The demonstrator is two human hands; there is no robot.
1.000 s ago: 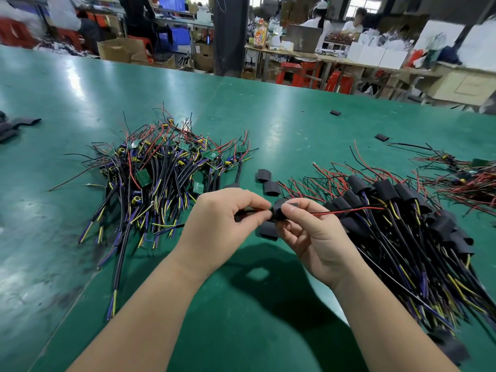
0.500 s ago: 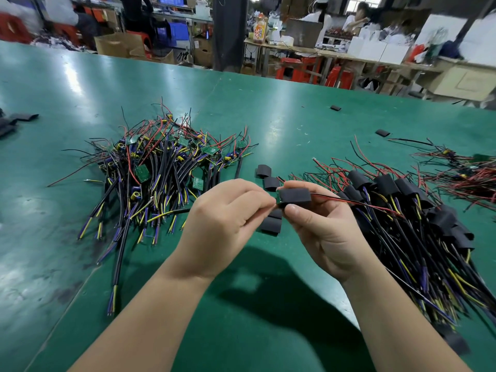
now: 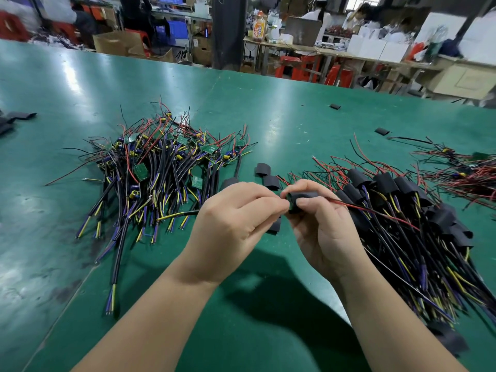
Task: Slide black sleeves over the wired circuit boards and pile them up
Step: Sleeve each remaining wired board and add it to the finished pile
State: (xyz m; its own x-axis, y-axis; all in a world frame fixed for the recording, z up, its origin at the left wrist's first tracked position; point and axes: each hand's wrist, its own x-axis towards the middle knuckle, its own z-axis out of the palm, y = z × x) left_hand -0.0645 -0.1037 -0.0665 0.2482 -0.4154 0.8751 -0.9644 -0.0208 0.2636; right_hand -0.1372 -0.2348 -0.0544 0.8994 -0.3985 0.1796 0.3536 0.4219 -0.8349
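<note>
A matte black, flattened tubular sleeve (image 3: pixel 303 197) is held above the glossy green table (image 3: pixel 241 108), between the tangle of bare wired boards (image 3: pixel 161 167) and the sleeved pile (image 3: pixel 402 210). The right hand (image 3: pixel 322 237) pinches it, thumb on top. The left hand (image 3: pixel 233 224), fingers curled, pinches its left end.

The black sleeve (image 3: pixel 303 196) pinched in the right hand (image 3: pixel 322 232) covers whatever sits inside it; no board shows. A cable (image 3: pixel 185 214) runs in behind the left hand (image 3: pixel 233 224), whose curled fingers hide the pinch itself. Below both hands, a loose sleeve (image 3: pixel 275 226) is half covered. Right of the right hand, the sleeved pile (image 3: pixel 402 224) and a farther wire bundle (image 3: pixel 472 178) are cut by the frame edge. Far left of the left hand, black pieces (image 3: pixel 16 118) are cropped too. Beyond the hands, the seated people (image 3: pixel 319 14) are blurred.
</note>
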